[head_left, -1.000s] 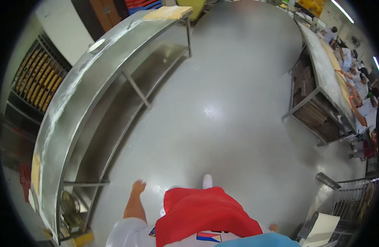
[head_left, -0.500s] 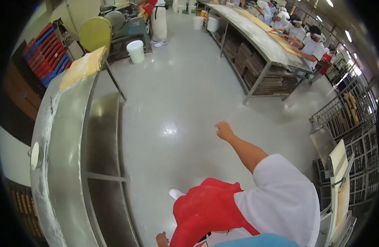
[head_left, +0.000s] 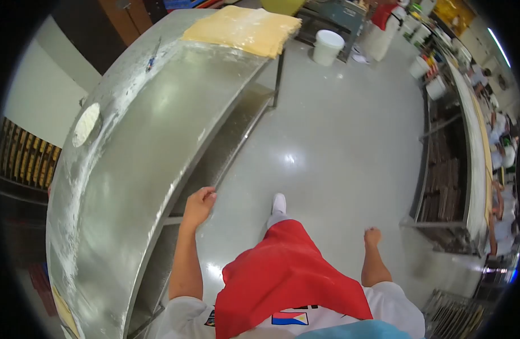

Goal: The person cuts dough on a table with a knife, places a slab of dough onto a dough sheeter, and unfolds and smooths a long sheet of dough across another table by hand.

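My left hand (head_left: 199,205) hangs beside the near edge of the long metal table (head_left: 141,141), its fingers curled together and nothing showing in them. Away from the table, over the floor, is my right hand (head_left: 372,236), closed and touching nothing. A yellow dough sheet (head_left: 240,29) lies across the table's far end. White flour fills a round bowl (head_left: 87,125) near the table's other long side, with loose flour streaked beside it. A small dark tool (head_left: 152,58) rests between bowl and dough.
A white bucket (head_left: 328,47) stands on the floor beyond the table, near a person in a red apron (head_left: 382,28). On the right are another long table (head_left: 473,164) and several people. A rack (head_left: 453,316) stands at lower right.
The view has swung left and come closer to the metal table's dough end. My right arm has dropped from its forward reach to my side; my left hand has risen beside the table.
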Available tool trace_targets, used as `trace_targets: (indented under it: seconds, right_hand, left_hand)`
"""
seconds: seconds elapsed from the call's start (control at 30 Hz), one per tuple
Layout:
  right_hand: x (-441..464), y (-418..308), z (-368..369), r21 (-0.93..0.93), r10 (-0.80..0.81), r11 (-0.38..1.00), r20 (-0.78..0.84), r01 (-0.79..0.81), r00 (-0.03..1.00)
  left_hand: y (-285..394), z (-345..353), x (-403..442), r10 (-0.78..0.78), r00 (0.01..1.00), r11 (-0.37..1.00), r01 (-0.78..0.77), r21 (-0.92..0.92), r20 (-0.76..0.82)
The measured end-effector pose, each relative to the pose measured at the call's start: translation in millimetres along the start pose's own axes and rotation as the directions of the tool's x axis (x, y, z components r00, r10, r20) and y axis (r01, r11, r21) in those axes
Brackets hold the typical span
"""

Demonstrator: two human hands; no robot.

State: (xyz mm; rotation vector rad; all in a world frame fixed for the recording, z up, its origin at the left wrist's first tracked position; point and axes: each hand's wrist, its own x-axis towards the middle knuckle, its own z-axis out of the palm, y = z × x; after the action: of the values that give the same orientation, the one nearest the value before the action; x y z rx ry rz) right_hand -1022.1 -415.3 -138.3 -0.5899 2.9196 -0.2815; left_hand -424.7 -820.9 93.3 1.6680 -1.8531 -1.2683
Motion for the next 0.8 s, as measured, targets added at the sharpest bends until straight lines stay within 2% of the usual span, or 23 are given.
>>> trace_targets:
  seconds: [0.03,0.07,0.1,0.13,0.17,0.2,0.23,0.27,0.33,0.4,0.47,0.5,0.53,0.57,0.6,0.63,0.67,0.7,0.73,0.8]
  right_hand:
    - [48.6,-40.1,17.4,-0.072,-0.220,0.974,-0.039,0.216,0.975]
    - [79.1,-111.1,14.4,0.102,-0.353,0.921,-0.192,0.376,0.916]
    - [121.9,-179.0,23.4,0.238,-0.291,0.927,-0.038,0.291,0.956]
    - [144.0,-262.4,9.3,0.154,-0.498,0.832,-0.211,0.532,0.841]
    - [160.3,-349.3,-11.9,0.449,-0.440,0.792,-0.050,0.414,0.897]
    - [167.8,-426.7,-42.6,0.434,-0.577,0.720,-0.058,0.541,0.815]
    - [172.8,-494.4,-59.5,0.443,-0.618,0.681,-0.078,0.583,0.782]
    - [180.7,-551.7,-62.9,0.455,-0.671,0.590,-0.182,0.667,0.719]
    - [186.8,-652.0,-91.9,0.464,-0.772,0.500,-0.144,0.732,0.619]
    - [185.2,-732.0,-111.3,0.553,-0.772,0.534,0.011,0.640,0.635]
    - [174.6,-785.3,-121.6,0.844,-0.735,0.430,0.121,0.320,0.667]
    - [176.8,-802.3,-106.7,0.837,-0.726,0.445,0.130,0.318,0.675]
    - [181.9,-823.2,-92.4,0.924,-0.639,0.377,0.212,0.061,0.739]
    - [188.0,-840.7,-82.1,0.945,-0.557,0.267,0.312,-0.190,0.770]
    - [188.5,-850.3,-78.3,0.942,-0.556,0.285,0.314,-0.178,0.770]
    - [188.7,-867.0,-73.3,0.920,-0.457,0.301,0.371,-0.252,0.808]
    - [183.3,-871.2,-70.3,0.898,-0.347,0.278,0.425,-0.341,0.836]
    - [182.2,-875.0,-70.9,0.895,-0.352,0.287,0.430,-0.341,0.831]
    - [182.2,-875.6,-74.9,0.862,-0.330,0.330,0.488,-0.385,0.808]
    - [180.9,-881.7,-80.6,0.811,-0.285,0.382,0.560,-0.444,0.778]
  left_hand:
    - [24.1,-4.8,17.7,0.016,1.000,1.000,-0.016,-0.023,-0.004]
    - [43.1,-8.1,32.3,0.007,1.000,1.000,-0.007,-0.016,-0.012]
    - [59.8,-11.2,48.4,0.002,1.000,0.998,-0.002,-0.059,0.000]
    - [78.5,-14.3,60.7,-0.001,1.000,0.994,0.003,-0.109,0.014]
    - [104.5,-21.7,68.7,-0.055,0.998,0.991,0.056,-0.122,0.012]
    - [108.3,-26.1,82.5,-0.064,0.998,0.990,0.064,-0.125,0.004]
    - [108.5,-31.3,95.0,-0.059,0.998,0.979,0.052,-0.198,-0.031]
    - [109.2,-36.6,108.2,-0.058,0.996,0.962,0.038,-0.271,-0.066]
    - [116.2,-48.8,132.2,-0.081,0.996,0.937,0.062,-0.344,-0.042]
    - [109.4,-55.0,164.4,-0.122,0.990,0.835,0.065,-0.547,-0.068]
    - [107.7,-63.3,202.6,-0.117,0.992,0.809,0.070,-0.584,-0.042]
    - [107.9,-67.9,224.8,-0.101,0.994,0.781,0.055,-0.622,-0.038]
    - [109.8,-71.8,250.8,-0.097,0.995,0.776,0.058,-0.628,-0.029]
    - [113.7,-72.6,275.2,-0.119,0.992,0.701,0.059,-0.710,-0.035]
    - [119.3,-69.8,297.4,-0.148,0.988,0.612,0.059,-0.789,-0.041]
    - [126.6,-67.9,331.2,-0.169,0.985,0.576,0.065,-0.815,-0.041]
    - [138.6,-68.4,358.3,-0.118,0.993,0.515,0.081,-0.853,0.023]
    - [150.1,-69.2,383.7,-0.061,0.995,0.456,0.100,-0.884,0.081]
    - [158.2,-66.5,405.0,-0.072,0.994,0.452,0.104,-0.886,0.080]
    - [168.9,-53.2,437.5,-0.036,0.980,0.456,0.189,-0.870,0.194]
